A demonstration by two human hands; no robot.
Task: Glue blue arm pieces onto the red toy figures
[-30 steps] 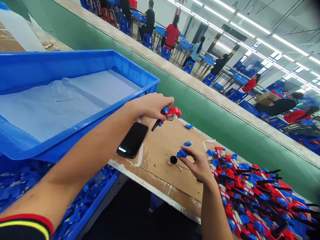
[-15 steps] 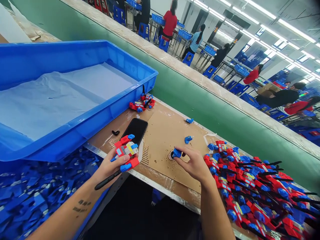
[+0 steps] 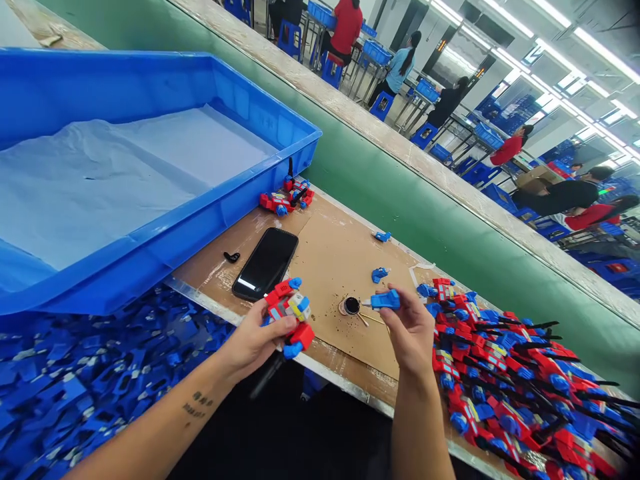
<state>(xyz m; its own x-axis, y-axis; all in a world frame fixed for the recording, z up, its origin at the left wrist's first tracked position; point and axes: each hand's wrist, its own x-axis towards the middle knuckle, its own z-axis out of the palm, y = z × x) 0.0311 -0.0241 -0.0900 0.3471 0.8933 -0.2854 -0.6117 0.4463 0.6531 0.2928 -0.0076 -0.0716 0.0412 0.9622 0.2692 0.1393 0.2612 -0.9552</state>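
My left hand [image 3: 257, 340] is closed around a red, blue and grey toy figure body [image 3: 290, 313] with a black rod hanging below it. Between the thumb and fingers of my right hand [image 3: 411, 328] is a small blue toy part [image 3: 385, 299], its pale tip pointing left. Just left of that part stands a small open pot of dark liquid [image 3: 352, 306], dark specks scattered around it. Thin sticks [image 3: 363, 320] lie beside the pot. Two more blue parts, one nearer [image 3: 379, 274] and one farther [image 3: 383, 237], rest on the cardboard.
A large blue tray [image 3: 150, 247] lined with white sheet is at left, above many loose blue parts [image 3: 125, 373]. A black phone [image 3: 266, 263] lies on the table. Assembled red-blue figures [image 3: 505, 373] are heaped at right. Beyond the green belt [image 3: 400, 193], people sit at benches.
My right hand has lifted the blue part off the pot and drawn it right, uncovering the dark liquid. My left hand has brought the toy body to the right, off the phone.
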